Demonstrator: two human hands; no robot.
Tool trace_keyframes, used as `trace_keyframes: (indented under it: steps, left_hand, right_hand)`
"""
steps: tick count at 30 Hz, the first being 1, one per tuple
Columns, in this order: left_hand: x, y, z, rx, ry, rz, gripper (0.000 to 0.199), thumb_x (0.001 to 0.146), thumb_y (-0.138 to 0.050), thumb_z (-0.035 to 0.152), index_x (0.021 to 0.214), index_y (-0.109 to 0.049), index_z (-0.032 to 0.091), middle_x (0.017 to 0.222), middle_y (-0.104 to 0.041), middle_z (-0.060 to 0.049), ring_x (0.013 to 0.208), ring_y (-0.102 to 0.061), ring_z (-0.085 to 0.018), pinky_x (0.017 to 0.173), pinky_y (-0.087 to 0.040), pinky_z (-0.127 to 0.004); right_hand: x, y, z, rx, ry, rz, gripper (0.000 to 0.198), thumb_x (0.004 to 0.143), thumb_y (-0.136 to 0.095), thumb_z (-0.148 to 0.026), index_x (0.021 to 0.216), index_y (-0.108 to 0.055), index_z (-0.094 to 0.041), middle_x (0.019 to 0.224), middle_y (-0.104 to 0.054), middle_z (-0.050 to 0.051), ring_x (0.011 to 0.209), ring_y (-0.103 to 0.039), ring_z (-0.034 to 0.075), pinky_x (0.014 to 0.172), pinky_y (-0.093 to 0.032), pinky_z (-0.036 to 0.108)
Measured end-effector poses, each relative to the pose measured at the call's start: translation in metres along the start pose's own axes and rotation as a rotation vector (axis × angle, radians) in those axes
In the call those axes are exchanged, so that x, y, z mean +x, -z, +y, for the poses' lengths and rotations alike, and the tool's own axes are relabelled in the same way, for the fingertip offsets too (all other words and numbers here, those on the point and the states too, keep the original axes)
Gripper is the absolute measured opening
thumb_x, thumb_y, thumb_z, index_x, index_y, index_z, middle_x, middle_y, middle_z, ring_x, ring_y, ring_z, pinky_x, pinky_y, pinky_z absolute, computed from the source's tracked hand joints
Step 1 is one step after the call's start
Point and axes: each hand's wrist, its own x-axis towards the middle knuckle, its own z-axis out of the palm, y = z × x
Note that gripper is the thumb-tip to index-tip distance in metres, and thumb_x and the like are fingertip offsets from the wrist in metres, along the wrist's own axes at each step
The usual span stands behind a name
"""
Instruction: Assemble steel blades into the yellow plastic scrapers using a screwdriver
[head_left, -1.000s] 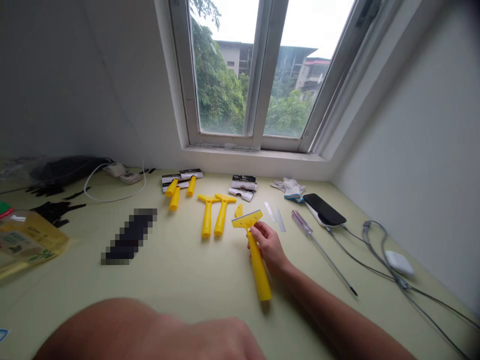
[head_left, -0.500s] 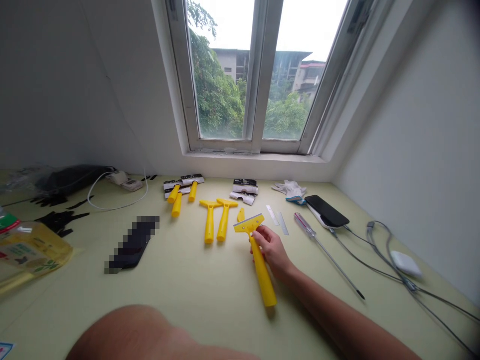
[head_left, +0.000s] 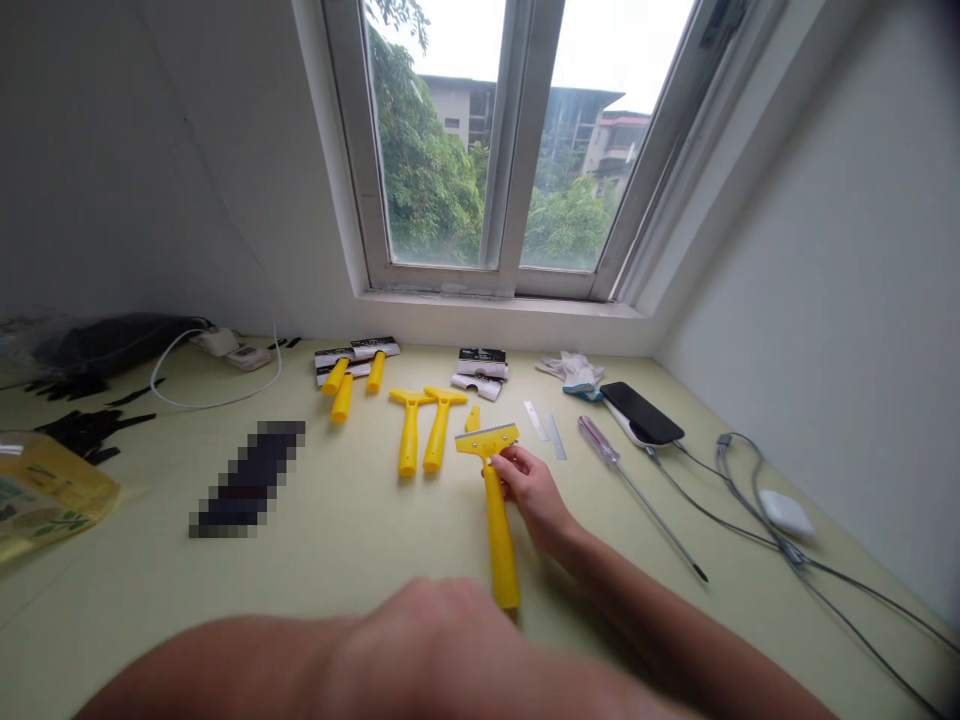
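My right hand point(head_left: 534, 490) pinches a yellow scraper point(head_left: 501, 540) at its neck, just below the head. A metal blade edge and screws show on that head, and the handle points down toward me. At the bottom, close to the camera, my left hand point(head_left: 442, 625) is a blur below the handle's end, with its fingers hidden. Two yellow scrapers point(head_left: 407, 440) lie left of the held one. Behind its head is a small yellow piece point(head_left: 472, 418). Two thin blades point(head_left: 555, 437) rest to the right, beside a screwdriver point(head_left: 637, 490) with a clear handle.
Scrapers with black-and-white card sleeves point(head_left: 376, 350) lie at the back, near loose sleeves point(head_left: 482, 365). A glove point(head_left: 574, 372), a phone point(head_left: 641, 413), cables point(head_left: 750, 535) and a white case point(head_left: 786, 513) are on the right. A yellow liquid bottle point(head_left: 56, 490) and a pixelated dark object point(head_left: 251, 480) are left.
My left hand has come in from the lower left toward the scraper's handle. The right hand still holds the scraper, now turned more upright. The view has shifted slightly.
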Motion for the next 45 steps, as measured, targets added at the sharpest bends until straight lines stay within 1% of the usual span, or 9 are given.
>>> trace_keyframes:
  steps: [6,11,15,18,21,23,32,39,45]
  left_hand:
    - [0.001,-0.008,-0.077,0.139,0.527,0.606,0.036,0.080,-0.064,0.034,0.113,-0.055,0.023,0.114,-0.056,-0.009,0.112,-0.052,-0.023,0.093,-0.045,-0.034]
    - [-0.001,-0.005,-0.121,-0.396,0.797,0.413,0.051,0.083,-0.059,0.044,0.126,-0.039,0.024,0.104,-0.057,-0.008,0.075,-0.063,-0.018,0.059,-0.054,-0.031]
    - [0.002,-0.004,-0.121,-0.407,0.793,0.343,0.040,0.081,-0.063,0.042,0.109,-0.046,0.020,0.090,-0.059,-0.004,0.049,-0.054,-0.009,0.042,-0.047,-0.023]
    - [0.001,0.002,-0.119,-0.361,0.781,0.358,0.040,0.076,-0.067,0.039,0.105,-0.046,0.021,0.083,-0.059,-0.001,0.047,-0.054,-0.009,0.037,-0.043,-0.021]
    - [-0.001,0.008,-0.120,-0.337,0.779,0.365,0.039,0.074,-0.068,0.036,0.101,-0.045,0.020,0.077,-0.057,0.001,0.045,-0.053,-0.009,0.033,-0.041,-0.019]
    - [-0.002,0.009,-0.121,-0.346,0.777,0.366,0.035,0.076,-0.064,0.037,0.100,-0.045,0.020,0.078,-0.056,0.001,0.044,-0.053,-0.009,0.031,-0.039,-0.018]
    - [0.000,0.009,-0.126,-0.362,0.801,0.367,0.031,0.082,-0.057,0.046,0.090,-0.047,0.018,0.082,-0.050,0.000,0.052,-0.055,-0.010,0.031,-0.042,-0.019]
    - [0.004,0.010,-0.127,-0.378,0.833,0.341,0.020,0.079,-0.055,0.029,0.093,-0.043,0.021,0.081,-0.050,0.002,0.048,-0.053,-0.009,0.034,-0.042,-0.019]
    - [0.005,0.012,-0.126,-0.381,0.872,0.374,0.019,0.080,-0.055,0.033,0.085,-0.045,0.018,0.086,-0.054,-0.001,0.045,-0.050,-0.006,0.031,-0.037,-0.017]
  right_hand:
    - [-0.007,-0.009,-0.007,0.169,-0.029,-0.072,0.033,0.074,-0.069,-0.046,0.092,-0.064,-0.018,0.088,-0.066,0.003,0.077,-0.062,0.016,0.068,-0.051,0.028]
    - [-0.011,-0.016,-0.008,0.077,0.015,-0.167,0.033,0.078,-0.065,-0.047,0.096,-0.063,-0.019,0.089,-0.066,0.003,0.074,-0.063,0.016,0.068,-0.052,0.031]
    - [0.000,0.018,-0.032,-0.605,0.208,-0.297,0.033,0.085,-0.052,-0.050,0.083,-0.068,-0.021,0.072,-0.067,0.003,0.062,-0.059,0.018,0.062,-0.047,0.032]
    - [0.019,0.069,-0.057,-1.178,0.404,0.159,0.032,0.086,-0.050,-0.045,0.096,-0.067,-0.020,0.088,-0.068,0.010,0.081,-0.060,0.025,0.077,-0.044,0.038]
    - [0.036,0.119,-0.065,-1.531,0.197,0.408,0.047,0.085,-0.048,-0.045,0.116,-0.059,-0.012,0.117,-0.058,0.022,0.109,-0.053,0.035,0.084,-0.042,0.042]
    - [0.044,0.140,-0.060,-1.562,-0.082,0.320,0.048,0.085,-0.046,-0.048,0.113,-0.060,-0.012,0.114,-0.059,0.023,0.103,-0.057,0.035,0.077,-0.044,0.041]
    - [0.039,0.141,-0.094,-1.417,-0.013,0.170,0.031,0.089,-0.042,-0.045,0.088,-0.059,-0.019,0.084,-0.068,0.011,0.072,-0.063,0.021,0.059,-0.042,0.029]
    - [0.013,0.084,-0.163,-0.159,0.422,-0.006,0.030,0.082,-0.053,-0.042,0.105,-0.044,-0.026,0.076,-0.062,0.000,0.053,-0.060,0.016,0.034,-0.035,0.020]
    - [0.017,0.035,-0.146,0.082,0.583,0.017,0.025,0.083,-0.060,-0.038,0.089,-0.039,-0.027,0.064,-0.049,-0.007,0.045,-0.052,0.010,0.030,-0.031,0.015]
